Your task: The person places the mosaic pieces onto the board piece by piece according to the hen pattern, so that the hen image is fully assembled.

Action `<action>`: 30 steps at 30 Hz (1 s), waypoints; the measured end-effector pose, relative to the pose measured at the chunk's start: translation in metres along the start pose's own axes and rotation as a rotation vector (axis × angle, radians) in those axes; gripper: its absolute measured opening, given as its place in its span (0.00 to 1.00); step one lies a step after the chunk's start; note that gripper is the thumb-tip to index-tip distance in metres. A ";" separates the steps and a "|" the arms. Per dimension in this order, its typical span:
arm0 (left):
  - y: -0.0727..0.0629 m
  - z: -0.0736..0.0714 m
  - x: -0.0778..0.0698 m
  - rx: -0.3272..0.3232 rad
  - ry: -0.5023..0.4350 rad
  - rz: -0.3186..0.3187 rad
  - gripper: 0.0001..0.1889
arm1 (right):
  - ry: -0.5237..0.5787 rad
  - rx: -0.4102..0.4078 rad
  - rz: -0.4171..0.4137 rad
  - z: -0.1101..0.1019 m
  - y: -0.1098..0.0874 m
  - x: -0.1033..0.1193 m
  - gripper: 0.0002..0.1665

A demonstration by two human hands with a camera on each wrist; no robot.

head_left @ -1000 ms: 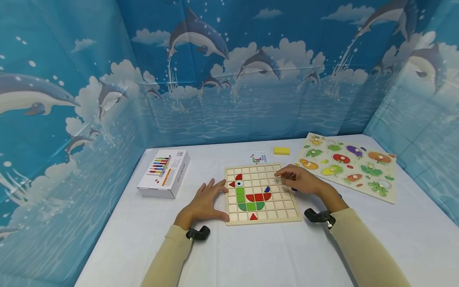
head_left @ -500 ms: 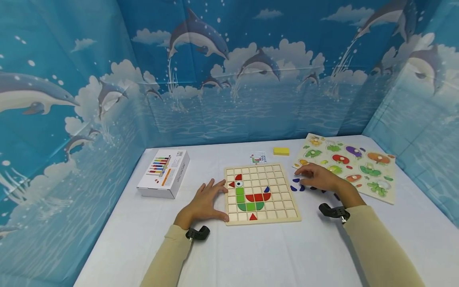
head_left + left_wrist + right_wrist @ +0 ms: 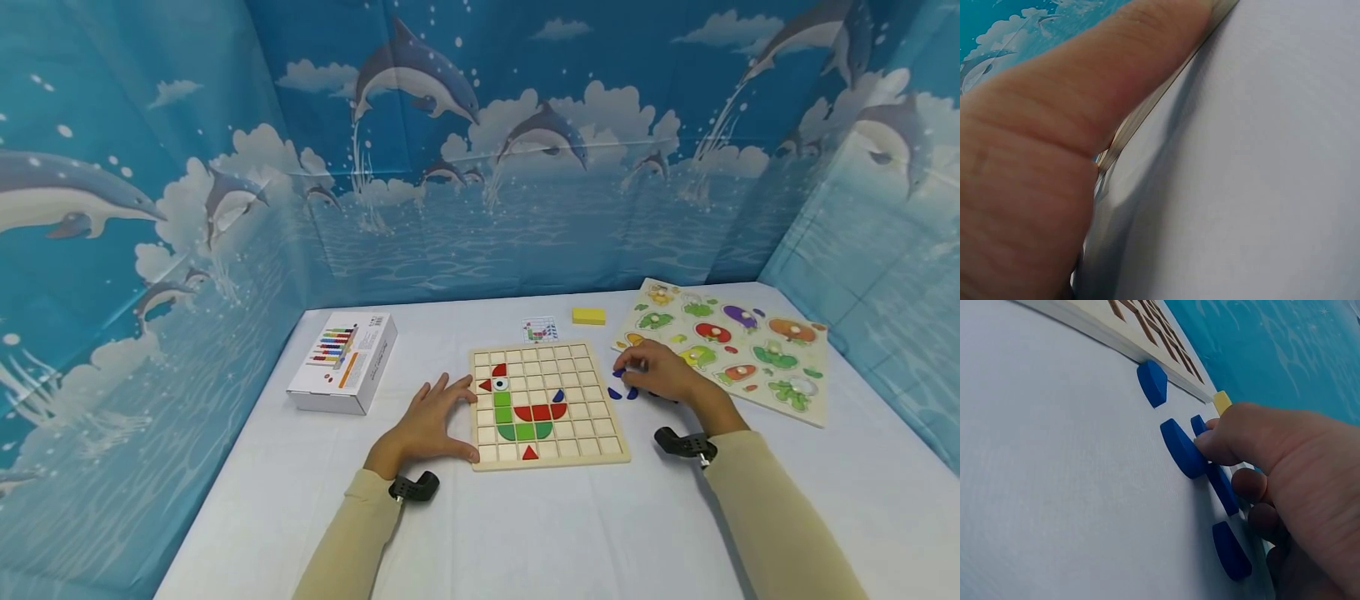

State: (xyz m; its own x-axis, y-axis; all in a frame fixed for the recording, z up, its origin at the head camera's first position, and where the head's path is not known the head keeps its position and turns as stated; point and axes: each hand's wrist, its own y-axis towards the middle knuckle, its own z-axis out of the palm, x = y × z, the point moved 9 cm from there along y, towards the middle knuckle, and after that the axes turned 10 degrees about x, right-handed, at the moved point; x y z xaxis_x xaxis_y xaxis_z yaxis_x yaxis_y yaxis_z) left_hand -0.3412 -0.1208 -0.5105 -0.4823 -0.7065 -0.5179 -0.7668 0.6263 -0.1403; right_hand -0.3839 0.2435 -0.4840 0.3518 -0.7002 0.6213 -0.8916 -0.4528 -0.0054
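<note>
A square wooden grid board [image 3: 585, 446] lies in the middle, with red, green and blue pieces set in it in a bird shape. My left hand [image 3: 427, 425] is spread along its left edge, fingertips at the upper side and thumb at the lower corner; the thumb [image 3: 1141, 56] touches the edge in the left wrist view. To the board's right, my right hand [image 3: 656, 372] bends over several loose blue puzzle pieces [image 3: 1182, 449]. Its thumb and forefinger pinch a small blue piece [image 3: 1198, 425], partly hidden by the fingertips.
A pattern card [image 3: 540, 329] and a yellow block [image 3: 588, 316] lie behind the board. At right rests a vegetable knob puzzle [image 3: 750, 333], close to my right hand. A white box [image 3: 343, 362] stands at left. Dolphin-printed curtains [image 3: 480, 225] enclose the white table.
My right hand has moved from over the board's right side to the loose blue pieces, then shifted slightly left, its thumb and forefinger closing on one. The left hand stays put.
</note>
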 end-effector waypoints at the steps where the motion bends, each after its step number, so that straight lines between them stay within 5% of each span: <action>1: 0.000 0.000 0.000 -0.001 0.002 0.002 0.47 | -0.004 -0.002 0.010 0.000 0.001 0.000 0.10; 8: 0.000 -0.001 -0.001 -0.001 0.008 0.004 0.47 | -0.010 -0.013 0.051 0.001 0.002 -0.002 0.10; 30: 0.000 -0.002 0.000 -0.001 -0.002 0.010 0.46 | -0.011 0.021 -0.006 0.004 0.002 0.014 0.09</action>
State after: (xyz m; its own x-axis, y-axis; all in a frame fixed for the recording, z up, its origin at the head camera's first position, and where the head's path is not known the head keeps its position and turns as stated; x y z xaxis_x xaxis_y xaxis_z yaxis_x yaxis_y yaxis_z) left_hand -0.3423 -0.1210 -0.5088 -0.4890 -0.6997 -0.5208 -0.7623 0.6330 -0.1348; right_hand -0.3795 0.2306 -0.4786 0.3605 -0.7031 0.6130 -0.8832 -0.4686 -0.0182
